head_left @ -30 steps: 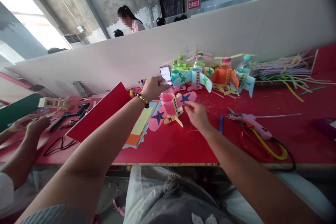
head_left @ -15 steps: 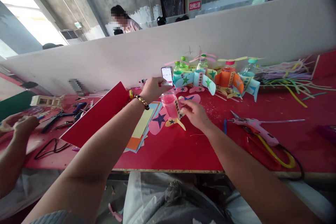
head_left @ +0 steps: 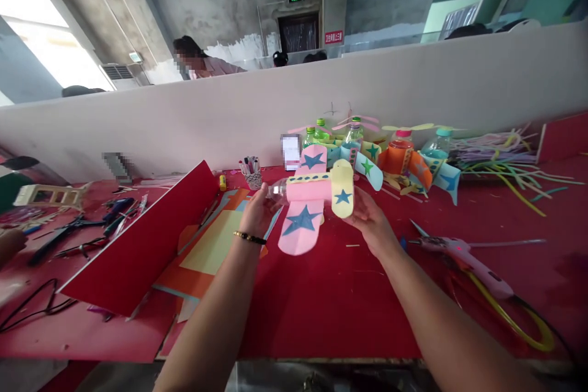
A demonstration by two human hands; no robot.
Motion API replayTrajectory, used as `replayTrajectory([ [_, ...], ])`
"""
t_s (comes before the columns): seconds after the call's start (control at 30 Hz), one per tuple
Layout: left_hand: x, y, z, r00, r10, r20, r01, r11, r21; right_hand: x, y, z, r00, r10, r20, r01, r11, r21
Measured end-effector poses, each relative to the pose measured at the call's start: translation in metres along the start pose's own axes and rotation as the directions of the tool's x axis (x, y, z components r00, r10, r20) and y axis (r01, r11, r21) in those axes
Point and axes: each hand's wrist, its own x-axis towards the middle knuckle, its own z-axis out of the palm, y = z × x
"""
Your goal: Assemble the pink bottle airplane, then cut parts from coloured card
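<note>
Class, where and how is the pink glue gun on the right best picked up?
Probably by the handle of the glue gun, from above and right: it slants toward the near edge of the table, the nozzle points left, away from that approach, and a yellow loop lies along the handle's near side.

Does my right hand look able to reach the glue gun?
Probably, once freed: your right hand helps hold the toy plane, but the glue gun lies nearby with nothing tall between.
</note>
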Motion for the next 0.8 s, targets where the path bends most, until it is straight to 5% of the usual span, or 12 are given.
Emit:
replayTrajectory([
  [0.13,-0.003,-0.018,-0.003,0.997,-0.037,0.066,0.036,0.999,0.024,-0.001,-0.011,0.006,0.999,-0.049,-0.005,0.049,0.996,0.070],
  [0.8,-0.007,-0.019,-0.016,0.986,0.010,0.166,-0.019,0.998,0.054,-0.004,-0.002,0.001,0.999,-0.039,0.032,0.036,0.996,0.084],
])
